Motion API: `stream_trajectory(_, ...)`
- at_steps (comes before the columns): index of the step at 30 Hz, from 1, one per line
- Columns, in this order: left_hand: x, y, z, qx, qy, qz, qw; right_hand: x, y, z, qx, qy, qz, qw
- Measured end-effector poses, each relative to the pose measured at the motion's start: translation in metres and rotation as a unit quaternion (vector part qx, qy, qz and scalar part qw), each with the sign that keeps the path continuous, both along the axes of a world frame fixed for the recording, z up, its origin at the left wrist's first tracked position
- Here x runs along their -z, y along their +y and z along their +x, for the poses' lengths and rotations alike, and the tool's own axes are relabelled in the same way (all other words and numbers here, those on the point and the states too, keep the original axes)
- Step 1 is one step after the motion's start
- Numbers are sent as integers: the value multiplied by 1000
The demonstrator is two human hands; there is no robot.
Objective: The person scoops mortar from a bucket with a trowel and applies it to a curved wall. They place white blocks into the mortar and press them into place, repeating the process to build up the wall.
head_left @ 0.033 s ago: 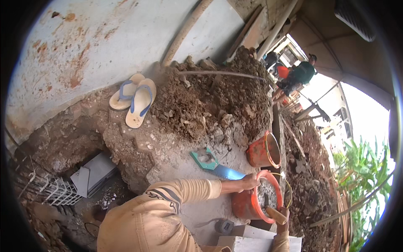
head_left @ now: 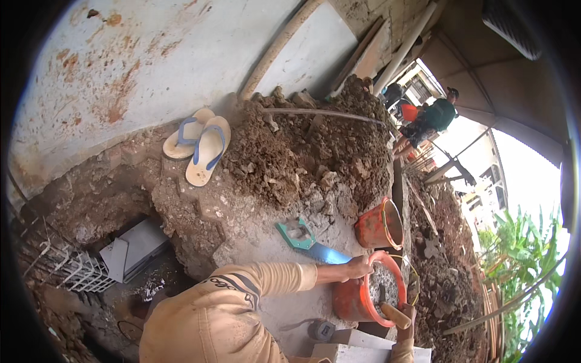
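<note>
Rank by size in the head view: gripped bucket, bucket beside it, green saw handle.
1. Gripped bucket
2. Bucket beside it
3. Green saw handle
Nearness to the camera may enlarge the first.

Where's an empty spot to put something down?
There's bare concrete between the sleeve and the tape measure, and a gritty patch left of the saw. It's crowded at the mix bucket: left hand, right hand, other bucket and blocks surround it.
</note>
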State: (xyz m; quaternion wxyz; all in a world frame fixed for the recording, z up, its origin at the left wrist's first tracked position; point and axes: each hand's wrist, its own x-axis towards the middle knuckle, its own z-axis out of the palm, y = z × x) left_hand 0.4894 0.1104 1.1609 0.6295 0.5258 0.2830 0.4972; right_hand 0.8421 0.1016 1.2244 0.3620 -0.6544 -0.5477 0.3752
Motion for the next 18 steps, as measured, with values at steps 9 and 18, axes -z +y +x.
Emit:
stream_trajectory(9,-109,-146,-136,-124,-54,120,983,-106,-136,-157,-158,-273,159,935)
stream_trajectory(18,-121,-337,-263,-221,-20,127,967,-99,-288,-259,-147,4,23,989)
